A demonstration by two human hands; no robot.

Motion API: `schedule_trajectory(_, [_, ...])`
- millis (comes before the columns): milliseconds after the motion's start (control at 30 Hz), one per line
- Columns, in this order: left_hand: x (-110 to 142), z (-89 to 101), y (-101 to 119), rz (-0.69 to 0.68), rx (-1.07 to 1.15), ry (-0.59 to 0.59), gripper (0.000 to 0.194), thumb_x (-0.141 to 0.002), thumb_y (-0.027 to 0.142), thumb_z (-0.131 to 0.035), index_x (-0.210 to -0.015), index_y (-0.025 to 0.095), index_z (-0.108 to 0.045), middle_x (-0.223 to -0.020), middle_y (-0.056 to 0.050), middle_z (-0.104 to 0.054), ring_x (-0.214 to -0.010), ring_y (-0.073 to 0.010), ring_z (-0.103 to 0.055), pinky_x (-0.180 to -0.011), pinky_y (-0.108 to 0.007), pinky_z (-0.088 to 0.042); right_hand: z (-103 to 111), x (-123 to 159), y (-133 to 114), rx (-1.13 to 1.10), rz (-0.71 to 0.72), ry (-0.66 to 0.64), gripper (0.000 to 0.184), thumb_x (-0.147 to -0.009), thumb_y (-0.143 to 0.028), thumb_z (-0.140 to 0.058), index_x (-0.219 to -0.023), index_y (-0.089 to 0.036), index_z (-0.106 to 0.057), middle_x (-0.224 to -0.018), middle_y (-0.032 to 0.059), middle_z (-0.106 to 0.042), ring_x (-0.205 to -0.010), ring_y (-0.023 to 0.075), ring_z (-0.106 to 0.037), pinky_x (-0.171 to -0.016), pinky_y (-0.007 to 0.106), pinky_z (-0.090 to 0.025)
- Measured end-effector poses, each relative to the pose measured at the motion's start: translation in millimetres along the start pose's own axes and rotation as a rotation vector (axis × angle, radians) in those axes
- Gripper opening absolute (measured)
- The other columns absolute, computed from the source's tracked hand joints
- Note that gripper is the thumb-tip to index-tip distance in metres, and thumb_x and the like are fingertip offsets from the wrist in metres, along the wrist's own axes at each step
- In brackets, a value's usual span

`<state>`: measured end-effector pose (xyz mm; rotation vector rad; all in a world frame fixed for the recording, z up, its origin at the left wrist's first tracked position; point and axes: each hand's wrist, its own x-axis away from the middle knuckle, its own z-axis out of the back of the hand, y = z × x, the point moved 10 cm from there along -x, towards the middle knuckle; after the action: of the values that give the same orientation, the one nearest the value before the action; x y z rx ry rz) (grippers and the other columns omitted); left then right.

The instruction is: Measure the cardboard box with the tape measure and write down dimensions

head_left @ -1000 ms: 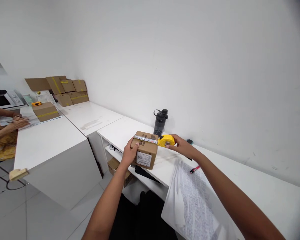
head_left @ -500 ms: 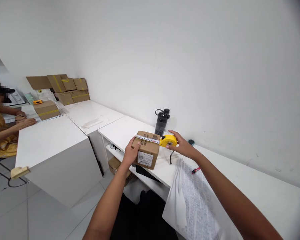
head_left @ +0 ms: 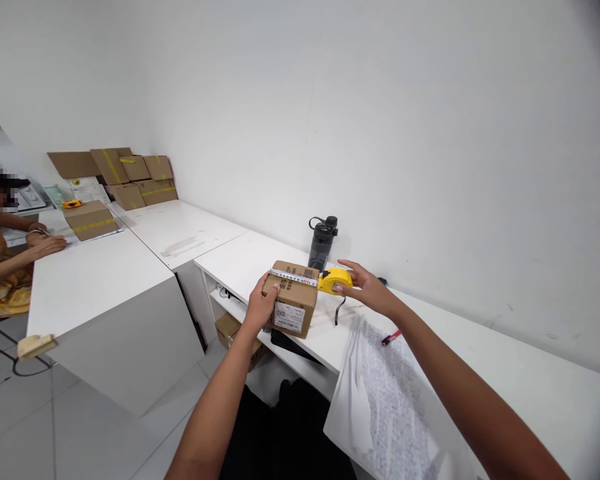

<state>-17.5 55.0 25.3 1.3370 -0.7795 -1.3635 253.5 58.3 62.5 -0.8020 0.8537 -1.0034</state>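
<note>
- White desk (head_left: 480, 347), dark bottle (head_left: 321, 247) on it, contents unclear
- Left hand (head_left: 261, 303) has its fingers wrapped round a closed cardboard box (head_left: 293, 300) at the desk's front edge
- Right hand (head_left: 371, 289) is half-curled, gripping a yellow tape measure (head_left: 334, 280), blade (head_left: 295, 277) across the box top

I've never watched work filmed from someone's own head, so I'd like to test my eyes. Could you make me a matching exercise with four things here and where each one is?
Things:
1. Yellow tape measure
2. Dark bottle
3. Red pen
4. Labelled cardboard box

Places:
A. Lying on the paper sheets
B. Held by the left hand
C. Held by the right hand
D. Standing near the wall

Pairs: 1-C, 2-D, 3-A, 4-B
</note>
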Motion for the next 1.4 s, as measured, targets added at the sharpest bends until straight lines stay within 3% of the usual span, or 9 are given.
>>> schedule_trajectory(200, [0.2, -0.9, -1.1, 0.013, -0.008, -0.011, 0.052, -0.086, 0.033, -0.054, -0.135, 0.015, -0.05, -0.133, -0.01, -0.058, -0.121, -0.0228, -0.055, -0.104, -0.034, -0.041, -3.0, 2.3, -0.5, 0.044, 0.013, 0.028, 0.048, -0.08, -0.049, -0.064, -0.12, -0.025, -0.054, -0.115, 0.0059, -0.065, -0.103, 0.024, -0.062, -0.091, 0.041, -0.051])
schedule_trajectory(500, [-1.8, 0.0, -1.1, -0.001, 0.003, -0.004, 0.049, -0.086, 0.032, -0.055, -0.132, 0.016, -0.053, -0.131, -0.009, -0.06, -0.119, -0.0222, -0.056, -0.104, -0.034, -0.041, -3.8, 6.9, -10.6, 0.162, 0.072, 0.041, 0.046, -0.084, -0.052, -0.057, -0.12, -0.024, -0.05, -0.112, 0.0063, -0.063, -0.1, 0.0244, -0.061, -0.087, 0.04, -0.051])
schedule_trajectory(833, [0.3, -0.2, -1.4, 0.031, 0.024, -0.011, 0.051, -0.086, 0.032, -0.055, -0.134, 0.015, -0.051, -0.131, -0.009, -0.06, -0.117, -0.0215, -0.057, -0.102, -0.033, -0.043, -10.2, 4.6, -50.8, 0.355, 0.188, 0.067, 0.045, -0.087, -0.05, -0.051, -0.124, -0.025, -0.048, -0.116, 0.0078, -0.062, -0.103, 0.0272, -0.059, -0.09, 0.043, -0.047])
schedule_trajectory(1133, [-1.2, -0.1, -2.4, 0.006, 0.023, -0.009, 0.05, -0.086, 0.033, -0.056, -0.133, 0.016, -0.052, -0.133, -0.01, -0.058, -0.12, -0.0218, -0.055, -0.106, -0.035, -0.039, -42.5, -18.6, -73.8, 0.383, 0.286, 0.015, 0.04, -0.089, -0.046, -0.05, -0.122, -0.024, -0.047, -0.114, 0.0075, -0.063, -0.099, 0.0257, -0.06, -0.085, 0.039, -0.047])
schedule_trajectory(1400, [-0.3, 0.3, -0.7, -0.039, 0.025, -0.007, 0.047, -0.085, 0.032, -0.056, -0.13, 0.017, -0.054, -0.131, -0.009, -0.059, -0.118, -0.0213, -0.056, -0.104, -0.034, -0.04, -97.4, -62.1, -89.0, 0.357, 0.292, -0.048, 0.038, -0.088, -0.042, -0.051, -0.121, -0.023, -0.049, -0.111, 0.006, -0.064, -0.095, 0.0233, -0.06, -0.083, 0.037, -0.048])
